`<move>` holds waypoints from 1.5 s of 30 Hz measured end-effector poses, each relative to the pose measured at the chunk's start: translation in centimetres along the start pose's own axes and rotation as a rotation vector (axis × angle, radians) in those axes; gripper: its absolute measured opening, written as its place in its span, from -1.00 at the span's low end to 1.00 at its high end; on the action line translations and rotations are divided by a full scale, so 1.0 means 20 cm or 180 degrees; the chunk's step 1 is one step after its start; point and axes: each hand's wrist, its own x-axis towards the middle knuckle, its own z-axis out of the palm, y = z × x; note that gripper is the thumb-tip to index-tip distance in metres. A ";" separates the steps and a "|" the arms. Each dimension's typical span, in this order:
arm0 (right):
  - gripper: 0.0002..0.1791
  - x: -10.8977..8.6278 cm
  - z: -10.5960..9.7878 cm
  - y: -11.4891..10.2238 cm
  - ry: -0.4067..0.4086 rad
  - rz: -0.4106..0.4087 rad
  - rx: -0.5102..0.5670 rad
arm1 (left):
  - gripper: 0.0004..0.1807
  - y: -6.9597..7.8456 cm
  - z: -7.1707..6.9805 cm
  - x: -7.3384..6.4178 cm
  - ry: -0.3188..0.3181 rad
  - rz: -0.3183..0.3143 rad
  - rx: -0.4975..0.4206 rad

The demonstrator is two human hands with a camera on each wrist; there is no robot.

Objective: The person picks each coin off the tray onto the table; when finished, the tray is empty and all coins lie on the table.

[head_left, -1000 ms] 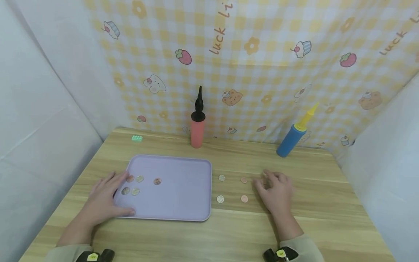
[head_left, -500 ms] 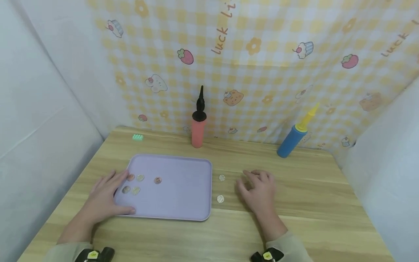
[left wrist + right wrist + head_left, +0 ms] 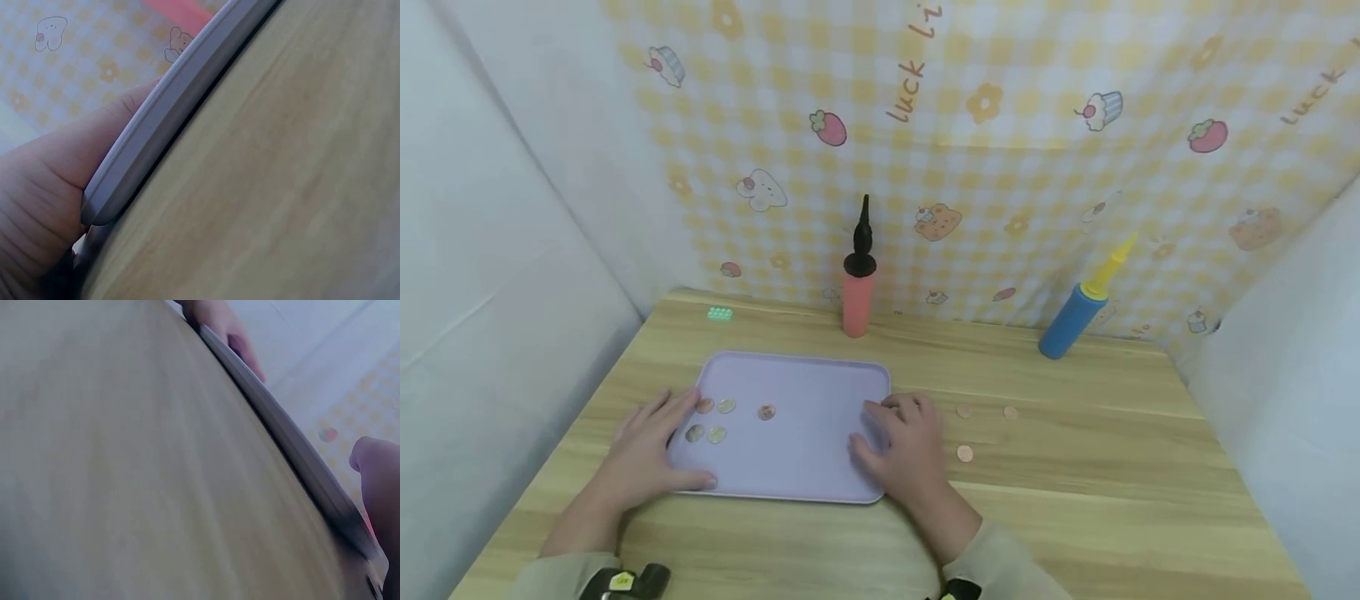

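Observation:
My left hand (image 3: 642,457) holds the left end of a lilac tray (image 3: 805,471), with its thumb over the near rim. The left wrist view shows the thumb (image 3: 94,140) lying above the tray's edge. Several coins lie on the tray, among them a copper coin (image 3: 767,412) apart from a silver coin (image 3: 717,435) in the left group. Over the tray's right edge hovers my right hand (image 3: 913,446), fingers loosely bent, thumb and index finger apart, nothing seen between them. Whether it touches the rim I cannot tell. Silver coins right of the tray are hidden by it.
Right of my right hand lie three copper coins, one the near coin (image 3: 965,453). A pink pump (image 3: 857,304) stands behind the tray; a blue pump (image 3: 1067,321) leans by the patterned cloth. A mint toy brick (image 3: 719,314) sits at the back left.
My right hand has moved left from above the copper coins to the tray's right edge, uncovering those coins and hiding the silver ones. The left hand keeps its place on the tray.

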 end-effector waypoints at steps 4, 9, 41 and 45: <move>-0.57 0.02 0.06 -0.11 0.0030 -0.0099 -0.0045 | 0.54 0.01 0.00 0.01 0.0000 0.0014 0.0034; -0.65 0.05 0.11 -0.20 0.0098 -0.0174 -0.0132 | 0.55 0.03 -0.01 0.02 0.0001 0.0024 -0.0009; -0.61 0.23 0.42 -0.57 -0.1567 0.0840 -0.0528 | 0.51 0.03 0.00 0.01 0.0018 0.0027 0.0012; -0.73 0.23 0.42 -0.57 -0.1314 0.0990 -0.0193 | 0.50 0.02 -0.01 0.00 0.0041 0.0030 -0.0012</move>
